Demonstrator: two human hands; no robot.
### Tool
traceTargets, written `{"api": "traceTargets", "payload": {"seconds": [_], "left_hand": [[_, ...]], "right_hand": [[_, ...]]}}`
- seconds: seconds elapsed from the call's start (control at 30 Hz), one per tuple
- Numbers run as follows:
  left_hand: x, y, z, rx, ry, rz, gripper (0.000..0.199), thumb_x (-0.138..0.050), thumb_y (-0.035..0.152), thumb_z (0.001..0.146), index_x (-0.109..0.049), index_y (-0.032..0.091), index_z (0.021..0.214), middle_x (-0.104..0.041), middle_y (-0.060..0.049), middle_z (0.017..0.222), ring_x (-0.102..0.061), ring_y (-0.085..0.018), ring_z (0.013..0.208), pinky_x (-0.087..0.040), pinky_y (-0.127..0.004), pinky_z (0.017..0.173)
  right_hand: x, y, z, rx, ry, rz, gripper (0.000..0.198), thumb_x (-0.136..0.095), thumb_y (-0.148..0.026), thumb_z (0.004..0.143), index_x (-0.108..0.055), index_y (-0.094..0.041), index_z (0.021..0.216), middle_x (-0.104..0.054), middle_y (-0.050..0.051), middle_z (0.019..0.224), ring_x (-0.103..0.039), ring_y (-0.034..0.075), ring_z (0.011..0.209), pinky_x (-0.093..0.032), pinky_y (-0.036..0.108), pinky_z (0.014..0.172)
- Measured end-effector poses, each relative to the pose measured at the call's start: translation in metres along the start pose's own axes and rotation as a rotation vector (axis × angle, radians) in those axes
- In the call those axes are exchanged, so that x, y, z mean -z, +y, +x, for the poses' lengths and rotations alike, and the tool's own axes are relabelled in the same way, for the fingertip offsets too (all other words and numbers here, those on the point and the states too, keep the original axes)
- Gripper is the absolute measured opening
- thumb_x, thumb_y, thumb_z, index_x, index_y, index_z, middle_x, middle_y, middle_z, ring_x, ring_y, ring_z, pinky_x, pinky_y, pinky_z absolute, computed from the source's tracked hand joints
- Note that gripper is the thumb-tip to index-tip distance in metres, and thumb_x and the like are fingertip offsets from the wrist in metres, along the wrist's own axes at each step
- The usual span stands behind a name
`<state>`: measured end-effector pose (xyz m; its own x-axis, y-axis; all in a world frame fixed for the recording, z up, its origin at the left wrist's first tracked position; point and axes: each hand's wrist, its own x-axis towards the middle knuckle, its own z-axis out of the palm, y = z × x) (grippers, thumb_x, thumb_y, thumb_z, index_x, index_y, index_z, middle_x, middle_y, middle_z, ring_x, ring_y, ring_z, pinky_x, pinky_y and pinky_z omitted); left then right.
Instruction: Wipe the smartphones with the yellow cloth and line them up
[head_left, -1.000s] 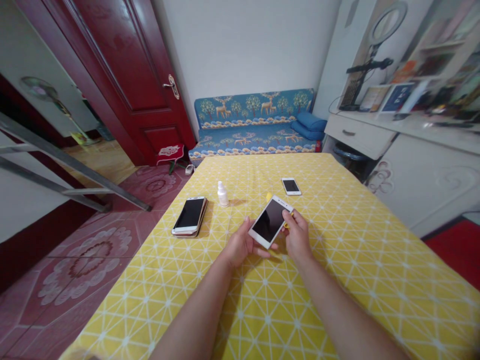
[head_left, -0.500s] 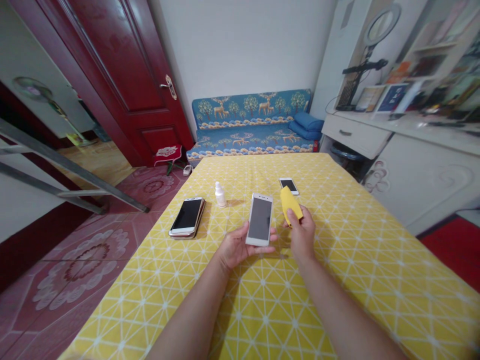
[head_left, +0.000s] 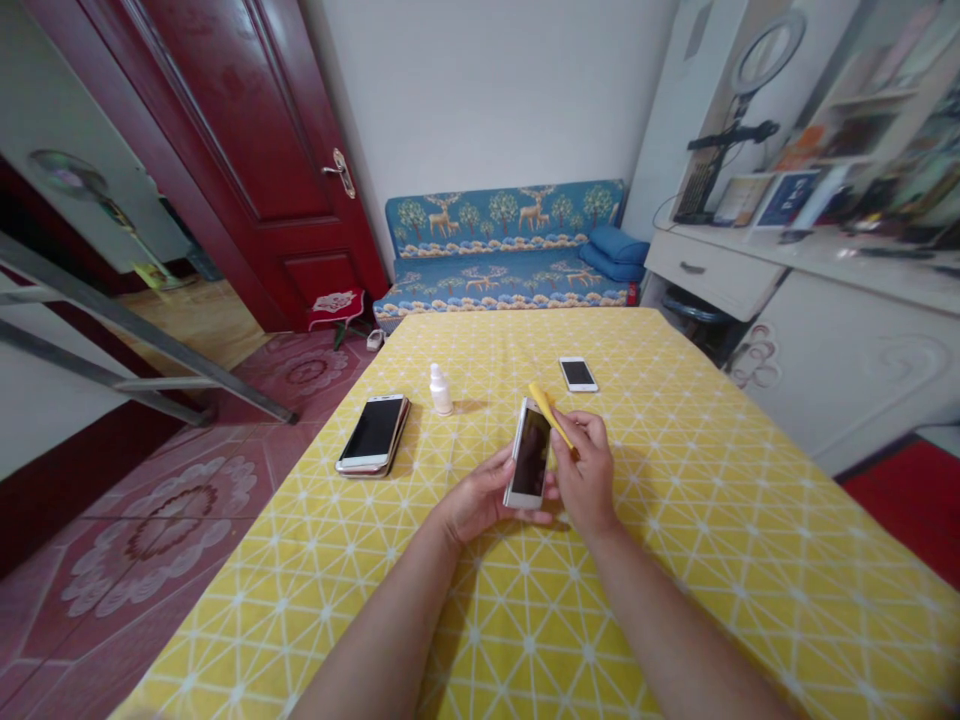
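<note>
The left hand [head_left: 480,497] grasped a slim white-framed smartphone with a dark screen [head_left: 530,453] from below, with the thumb lying along its left edge and the fingers under its lower end. The phone was held above the middle of the table, tilted on its edge so that the screen faced to the left. The right hand [head_left: 585,470] was closed around a small folded yellow cloth [head_left: 550,413], pinching it between thumb and fingers; the cloth touched the upper right edge of the phone and stood out past its top corner toward 12 o'clock. Both hands were just beside each other, and the two forearms came in from the bottom of the view. Under them was a table covered with a yellow cloth with a white triangle pattern [head_left: 712,520]. At about 9 o'clock from the held phone, well apart, a larger gold-edged smartphone with a black screen [head_left: 373,433] lay flat on the table. At about 10 o'clock a small white plastic dropper bottle [head_left: 439,390] stood upright, near the gold-edged phone. At about 1 o'clock a small white smartphone [head_left: 578,374] lay flat, screen up. Beyond the far edge of the table stood a blue sofa with a deer and tree pattern [head_left: 502,250], and to its left a dark red wooden door [head_left: 255,150].
</note>
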<state>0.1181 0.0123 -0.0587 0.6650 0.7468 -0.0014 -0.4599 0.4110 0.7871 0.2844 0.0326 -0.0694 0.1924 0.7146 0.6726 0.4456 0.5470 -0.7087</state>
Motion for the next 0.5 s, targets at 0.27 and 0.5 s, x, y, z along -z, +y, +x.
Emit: {"api": "traceTargets", "payload": {"seconds": [0.27,0.5], "left_hand": [[0.0006,0.0007,-0.0017,0.063,0.017,0.110,0.060,-0.064,0.037,0.084,-0.045,0.024,0.139,-0.065,-0.016,0.113,-0.066,-0.030,0.100,-0.057,-0.041,0.074],[0.0013,-0.0016,-0.0005,0.044,0.066,0.095,0.058,-0.067,0.040,0.082,-0.049,0.024,0.136,-0.065,-0.014,0.110,-0.066,-0.027,0.096,-0.057,-0.043,0.075]], "right_hand": [[0.0033,-0.0050,-0.0009,0.071,-0.059,0.001,0.043,-0.041,-0.019,0.094,-0.055,-0.034,0.132,-0.051,0.005,0.102,-0.056,0.017,0.095,-0.048,0.034,0.084],[0.0035,-0.0059,-0.0016,0.137,-0.169,0.015,0.046,-0.040,-0.012,0.091,-0.064,-0.037,0.122,-0.052,0.004,0.109,-0.057,0.018,0.102,-0.049,0.035,0.086]]}}
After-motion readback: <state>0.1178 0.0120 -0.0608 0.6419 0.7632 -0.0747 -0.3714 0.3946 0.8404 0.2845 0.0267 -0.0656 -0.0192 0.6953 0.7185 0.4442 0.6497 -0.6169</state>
